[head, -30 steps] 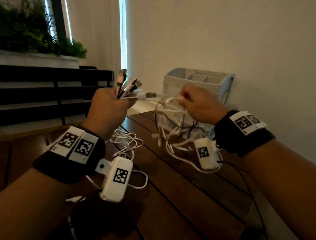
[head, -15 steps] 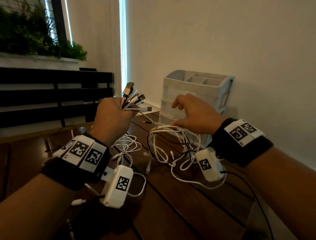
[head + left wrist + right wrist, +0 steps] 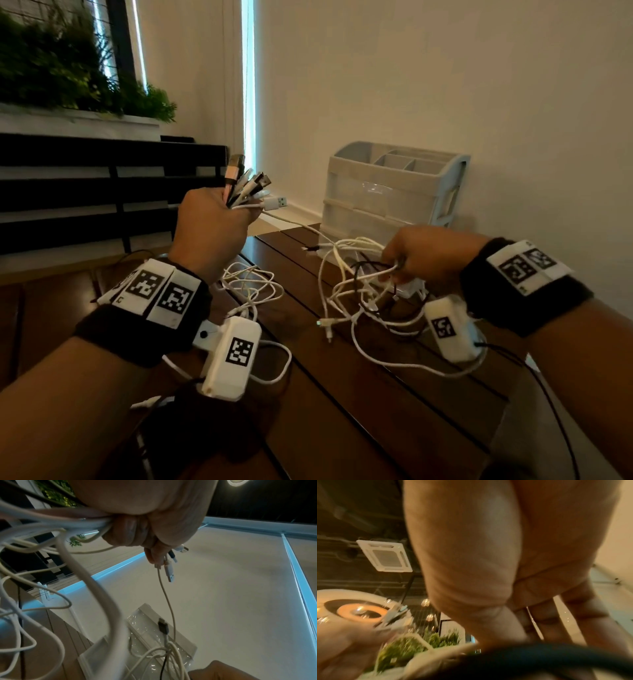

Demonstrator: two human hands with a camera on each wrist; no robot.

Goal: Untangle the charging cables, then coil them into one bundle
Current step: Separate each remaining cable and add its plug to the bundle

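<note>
White and dark charging cables (image 3: 356, 291) hang tangled between both hands above the wooden table (image 3: 359, 394). Left hand (image 3: 209, 229) clenches the plug ends (image 3: 246, 185), which fan out above its fist; right hand (image 3: 424, 257) seems to pinch several loops, fingers hidden.

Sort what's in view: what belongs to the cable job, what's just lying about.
Job:
left hand gripping the plug ends
right hand holding the tangled cables

Lying about:
plastic drawer box
plants
wooden table
</note>
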